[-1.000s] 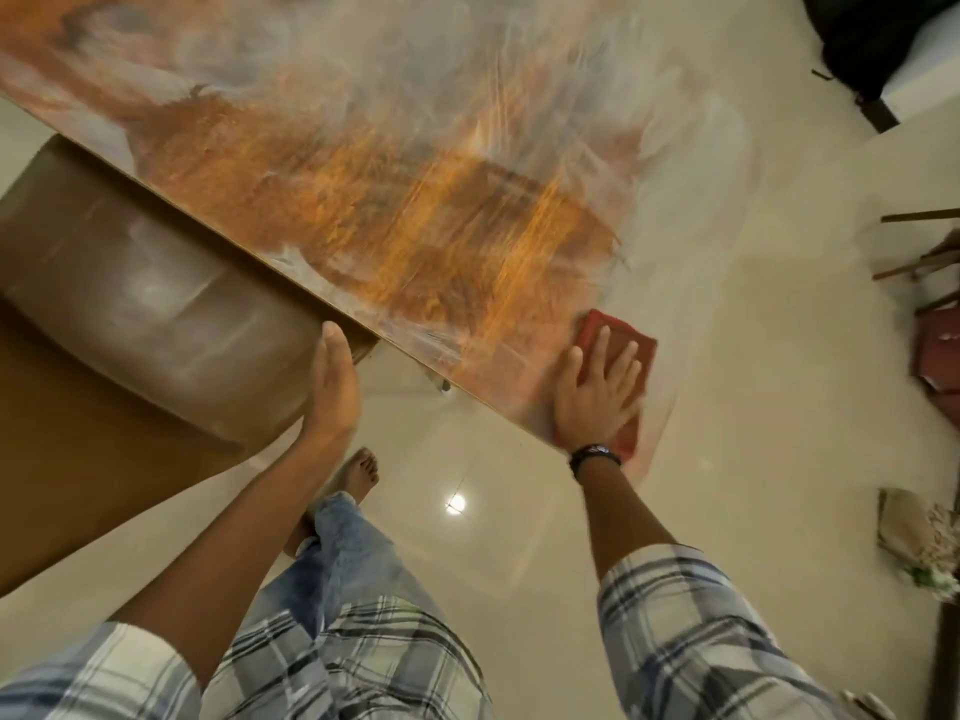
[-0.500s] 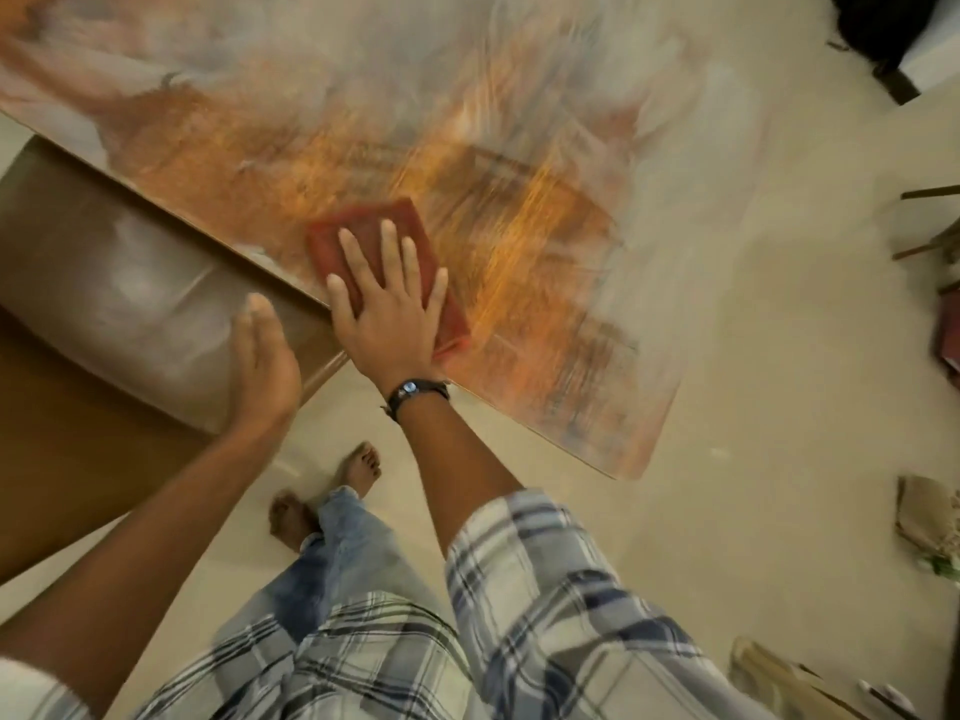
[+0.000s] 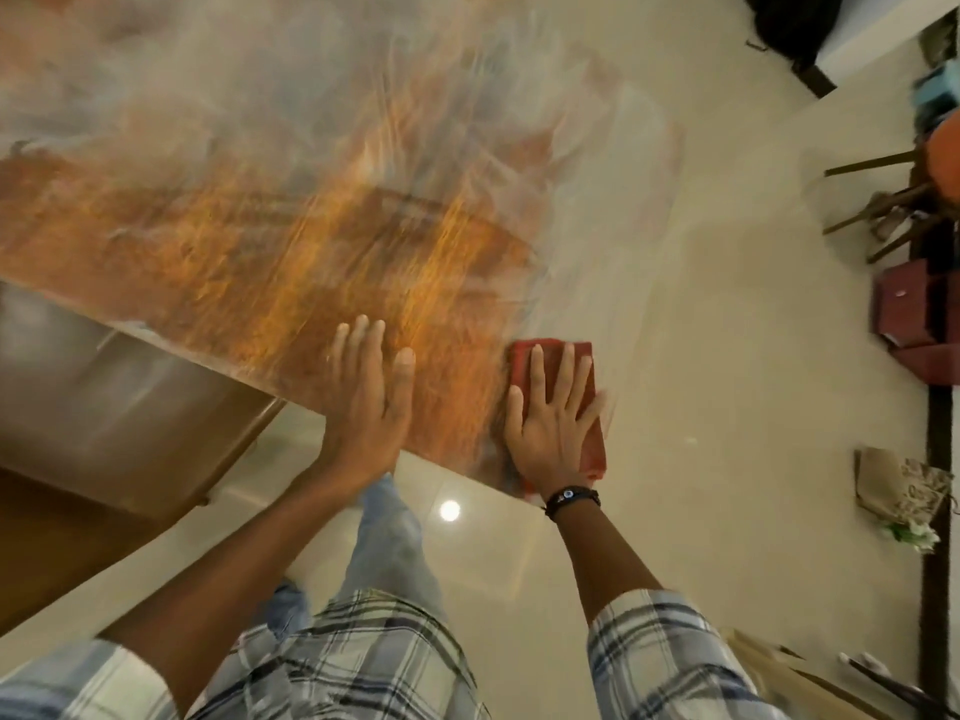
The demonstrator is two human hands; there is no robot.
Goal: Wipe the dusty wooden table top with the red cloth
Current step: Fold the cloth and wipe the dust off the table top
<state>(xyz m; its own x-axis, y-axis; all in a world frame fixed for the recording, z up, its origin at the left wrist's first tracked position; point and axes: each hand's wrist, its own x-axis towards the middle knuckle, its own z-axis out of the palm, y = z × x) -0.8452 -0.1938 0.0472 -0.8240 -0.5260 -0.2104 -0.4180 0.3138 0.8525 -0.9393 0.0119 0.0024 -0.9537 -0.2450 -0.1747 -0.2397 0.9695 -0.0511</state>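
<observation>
The right hand [image 3: 553,433] is lying flat on the red cloth [image 3: 596,449]. Its fingers are straight and spread apart, and the palm is pressing the cloth down. The cloth is folded into a small block. It is sitting on the near right corner of the wooden counter [image 3: 260,226], right by the edge.

The left hand [image 3: 366,402] is resting flat on the counter too, just beside the cloth but not touching it. Its fingers are straight and close together, and it is holding nothing. The heel of this hand is sitting at the near edge of the counter.

The wood near both hands is showing bright orange and brown. Farther away, grey and white dust is covering the top in smeary streaks. The far part is looking blurry.

A dark band [image 3: 571,497] is going round the right wrist. The person is wearing a checked shirt [image 3: 654,652] and blue jeans [image 3: 387,553]. A round light spot [image 3: 450,510] is shining on the pale floor [image 3: 701,356] under the counter edge. Dark red boxes [image 3: 914,314] are sitting on the floor far off to the right.
</observation>
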